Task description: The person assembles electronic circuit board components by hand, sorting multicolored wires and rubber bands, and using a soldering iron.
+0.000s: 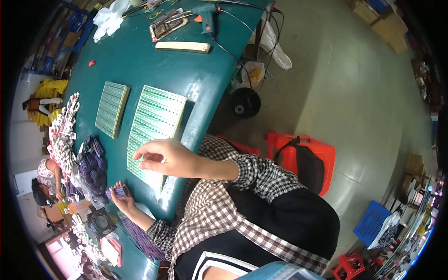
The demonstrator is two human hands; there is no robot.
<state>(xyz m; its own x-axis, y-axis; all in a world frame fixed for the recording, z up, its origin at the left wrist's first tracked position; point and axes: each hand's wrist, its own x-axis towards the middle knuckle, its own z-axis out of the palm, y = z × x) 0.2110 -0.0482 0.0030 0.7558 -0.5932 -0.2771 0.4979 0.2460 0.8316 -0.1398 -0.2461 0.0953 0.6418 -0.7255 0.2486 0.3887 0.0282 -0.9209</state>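
A large panel of green circuit boards (156,109), with rows of small parts, lies on the green table. Over its near end hovers my right hand (170,158), thumb and forefinger curled close together; anything between their tips is too small to make out. To its left, my left hand (123,200) rests palm up, its fingers closed around a small bundle of purple and dark cylinders (118,192). More such purple bundles (91,163) are heaped just beyond that hand. A second, smaller green board panel (111,109) lies left of the large one.
A green glue gun (208,23) with a cable, a pale strip (183,46) and a worn tray (169,28) lie at the far end. White parts (63,135) pile along the left edge near a black fan (101,221). Red stools (322,154) stand right; other people sit left.
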